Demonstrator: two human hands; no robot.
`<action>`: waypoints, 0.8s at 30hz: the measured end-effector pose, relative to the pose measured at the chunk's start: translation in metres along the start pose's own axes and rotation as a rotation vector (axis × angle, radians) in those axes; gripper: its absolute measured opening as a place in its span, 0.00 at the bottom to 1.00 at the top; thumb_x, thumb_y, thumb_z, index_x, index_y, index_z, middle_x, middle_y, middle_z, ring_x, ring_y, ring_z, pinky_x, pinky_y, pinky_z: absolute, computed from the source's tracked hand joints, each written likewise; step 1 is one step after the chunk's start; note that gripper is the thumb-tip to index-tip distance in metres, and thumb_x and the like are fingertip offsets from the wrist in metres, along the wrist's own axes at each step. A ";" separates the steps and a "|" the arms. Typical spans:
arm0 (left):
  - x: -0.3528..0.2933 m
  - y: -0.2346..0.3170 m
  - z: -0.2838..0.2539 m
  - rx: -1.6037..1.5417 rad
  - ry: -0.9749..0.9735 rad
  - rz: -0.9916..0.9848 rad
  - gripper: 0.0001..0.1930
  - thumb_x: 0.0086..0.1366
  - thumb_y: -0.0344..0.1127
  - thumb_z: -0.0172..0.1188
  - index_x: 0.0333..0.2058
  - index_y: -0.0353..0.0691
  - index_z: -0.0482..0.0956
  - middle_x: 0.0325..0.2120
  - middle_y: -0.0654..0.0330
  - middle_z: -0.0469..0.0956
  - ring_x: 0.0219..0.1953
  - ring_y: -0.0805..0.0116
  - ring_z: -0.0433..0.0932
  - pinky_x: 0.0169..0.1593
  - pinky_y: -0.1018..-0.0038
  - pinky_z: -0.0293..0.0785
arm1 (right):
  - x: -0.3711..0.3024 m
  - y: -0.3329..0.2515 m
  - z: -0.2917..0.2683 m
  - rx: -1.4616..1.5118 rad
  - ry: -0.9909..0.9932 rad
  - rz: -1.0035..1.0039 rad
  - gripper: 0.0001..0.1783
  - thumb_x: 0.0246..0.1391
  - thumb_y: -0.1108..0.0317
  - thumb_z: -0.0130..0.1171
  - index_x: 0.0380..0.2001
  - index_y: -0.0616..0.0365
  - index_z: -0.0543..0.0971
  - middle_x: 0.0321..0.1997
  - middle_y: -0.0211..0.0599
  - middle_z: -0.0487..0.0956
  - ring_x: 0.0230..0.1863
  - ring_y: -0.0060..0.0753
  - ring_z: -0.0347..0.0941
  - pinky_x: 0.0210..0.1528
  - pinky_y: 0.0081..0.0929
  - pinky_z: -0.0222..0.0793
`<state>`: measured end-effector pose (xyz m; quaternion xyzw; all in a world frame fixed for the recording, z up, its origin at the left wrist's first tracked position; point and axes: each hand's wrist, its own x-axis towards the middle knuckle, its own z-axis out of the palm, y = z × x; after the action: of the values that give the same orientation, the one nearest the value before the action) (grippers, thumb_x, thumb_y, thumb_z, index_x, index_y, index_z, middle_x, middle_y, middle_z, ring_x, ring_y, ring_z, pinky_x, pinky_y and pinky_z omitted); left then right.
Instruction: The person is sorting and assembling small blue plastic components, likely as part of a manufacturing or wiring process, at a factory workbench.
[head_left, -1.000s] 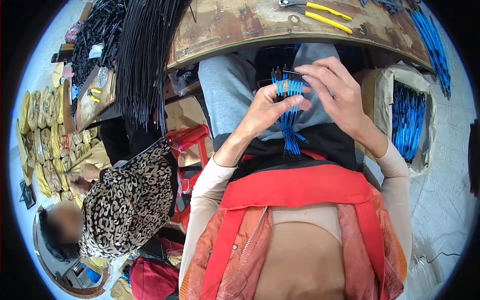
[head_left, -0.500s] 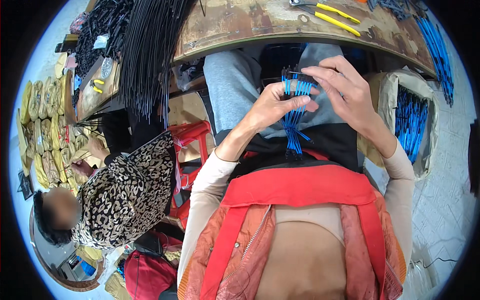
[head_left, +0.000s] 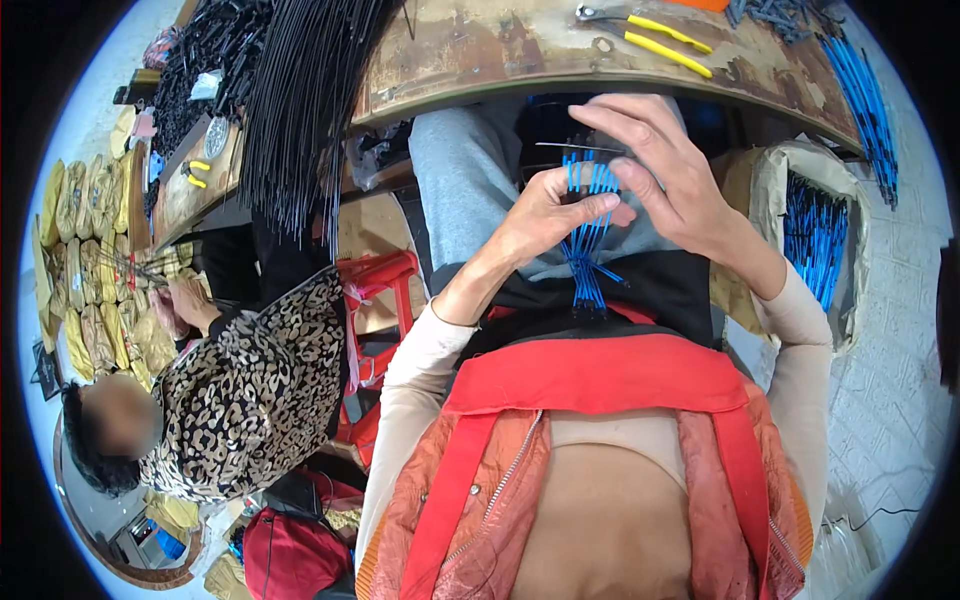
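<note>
While the left hand (head_left: 548,212) grips the bundle of thin, bright-blue rods with black ends (head_left: 584,255), its thumb presses across the near face, pointing right; its other fingers curl behind the rods. The bundle is located over the lap, between the bench and the red cloth apron (head_left: 600,375). Its upper ends fan apart toward the bench, and its lower ends point to the apron. The left forearm rises from lower left.

The right hand (head_left: 660,165) is positioned above and to the right of the bundle. Its fingers extend leftward, close together, with the thumb set apart below them. A thin, straight, dark rod (head_left: 565,145) projects left from this hand, across the bundle's upper ends; whether the fingers pinch it cannot be told. The right forearm angles up and left.

Ahead, yellow-handled metal pliers (head_left: 672,50) lie on the worn wooden bench (head_left: 480,60). At right, a paper-lined box (head_left: 768,205) contains further blue rods (head_left: 815,240).
</note>
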<state>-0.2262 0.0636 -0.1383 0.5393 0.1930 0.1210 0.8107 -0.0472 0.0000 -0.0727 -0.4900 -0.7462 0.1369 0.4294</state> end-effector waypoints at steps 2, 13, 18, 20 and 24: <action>0.009 0.008 -0.003 -0.073 0.083 -0.127 0.14 0.65 0.29 0.61 0.49 0.33 0.76 0.39 0.53 0.82 0.43 0.66 0.82 0.48 0.71 0.78 | 0.015 0.020 -0.015 -0.089 0.046 -0.044 0.20 0.57 0.77 0.52 0.54 0.62 0.74 0.52 0.46 0.74 0.52 0.48 0.71 0.56 0.35 0.64; 0.070 0.025 -0.025 0.201 0.262 0.126 0.10 0.64 0.23 0.59 0.44 0.31 0.81 0.38 0.56 0.84 0.44 0.70 0.81 0.51 0.75 0.75 | 0.102 0.256 -0.134 -0.638 -0.345 0.386 0.10 0.47 0.72 0.61 0.34 0.65 0.82 0.33 0.50 0.81 0.36 0.49 0.79 0.41 0.33 0.73; 0.078 0.019 -0.030 0.106 0.232 0.124 0.10 0.64 0.26 0.61 0.45 0.34 0.82 0.40 0.61 0.84 0.43 0.76 0.79 0.50 0.78 0.74 | 0.111 0.266 -0.143 -0.504 -0.343 0.338 0.09 0.46 0.73 0.60 0.31 0.65 0.82 0.29 0.51 0.81 0.30 0.48 0.79 0.37 0.31 0.73; 0.082 0.024 -0.031 0.104 0.241 0.111 0.10 0.64 0.27 0.61 0.44 0.34 0.83 0.39 0.61 0.84 0.42 0.76 0.80 0.49 0.78 0.73 | 0.110 0.262 -0.149 -0.481 -0.326 0.374 0.09 0.47 0.73 0.60 0.31 0.66 0.82 0.29 0.50 0.81 0.30 0.48 0.78 0.37 0.31 0.73; 0.074 0.036 -0.020 0.159 0.209 0.180 0.10 0.64 0.26 0.61 0.44 0.34 0.83 0.38 0.60 0.84 0.40 0.75 0.80 0.48 0.77 0.74 | 0.096 0.254 -0.146 -0.377 -0.149 0.381 0.09 0.49 0.71 0.61 0.31 0.67 0.81 0.31 0.47 0.81 0.32 0.45 0.78 0.38 0.30 0.72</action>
<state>-0.1684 0.1238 -0.1254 0.6014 0.2360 0.2330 0.7268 0.2074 0.1724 -0.0956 -0.6813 -0.6823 0.1096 0.2413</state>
